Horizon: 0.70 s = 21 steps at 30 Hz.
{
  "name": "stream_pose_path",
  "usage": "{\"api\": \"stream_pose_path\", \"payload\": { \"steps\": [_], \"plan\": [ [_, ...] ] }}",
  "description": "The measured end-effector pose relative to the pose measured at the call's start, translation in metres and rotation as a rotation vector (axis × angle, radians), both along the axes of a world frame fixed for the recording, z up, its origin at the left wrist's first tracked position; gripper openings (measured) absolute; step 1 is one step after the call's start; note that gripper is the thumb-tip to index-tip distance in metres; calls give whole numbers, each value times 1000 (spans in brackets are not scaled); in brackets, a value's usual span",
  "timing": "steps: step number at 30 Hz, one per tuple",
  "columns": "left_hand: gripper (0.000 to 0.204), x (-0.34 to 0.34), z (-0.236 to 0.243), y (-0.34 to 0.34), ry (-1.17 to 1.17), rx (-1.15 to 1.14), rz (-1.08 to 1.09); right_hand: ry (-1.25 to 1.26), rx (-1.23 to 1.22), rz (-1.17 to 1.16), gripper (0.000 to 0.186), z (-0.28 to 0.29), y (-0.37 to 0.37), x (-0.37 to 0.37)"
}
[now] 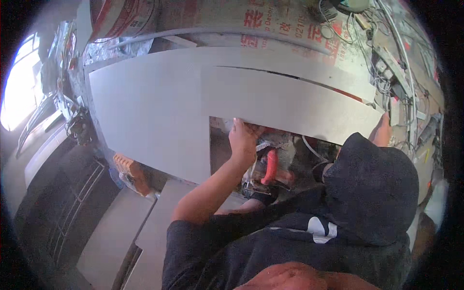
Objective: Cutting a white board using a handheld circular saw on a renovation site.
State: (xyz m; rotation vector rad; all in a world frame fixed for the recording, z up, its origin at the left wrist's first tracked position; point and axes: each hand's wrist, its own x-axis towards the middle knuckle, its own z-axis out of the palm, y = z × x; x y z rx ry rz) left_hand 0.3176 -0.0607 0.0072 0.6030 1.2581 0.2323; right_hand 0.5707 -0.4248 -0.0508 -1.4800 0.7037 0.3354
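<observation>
While pale panel (pixel 295 99) lies beyond left grip (pixel 243 142) | left: clasping near edge | right grip (pixel 382 131): grasping right end

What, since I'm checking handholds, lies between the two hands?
Between left hand and right hand lies a long pale grey panel, shown in the head view.

- My left arm (pixel 210 186) reaches forward, elbow bent.
- My left grip (pixel 243 140) is curled closed, thumb (pixel 236 125) uppermost.
- My right grip (pixel 383 131) stretches farther out; behind my sleeve (pixel 372 188), its closure seems hard to judge.
</observation>
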Motion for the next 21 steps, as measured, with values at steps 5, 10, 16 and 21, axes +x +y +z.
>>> {"api": "stream_pose_path", "payload": {
  "steps": [5, 10, 16, 21],
  "plan": [
    [42, 6, 12, 1, 98, -24, 41, 16, -6, -12, 44, -21, -20, 2],
    [40, 6, 6, 1, 113, -5, 8, 29, 52, -23, 44, -27, -21, 6],
    [39, 7, 7, 2, 147, -31, 5, 18, 22, 40, 47, -31, -27, 14],
    [41, 5, 4, 1, 104, -38, 22, 20, -2, 62, 49, -13, -25, 11]
  ]
}}
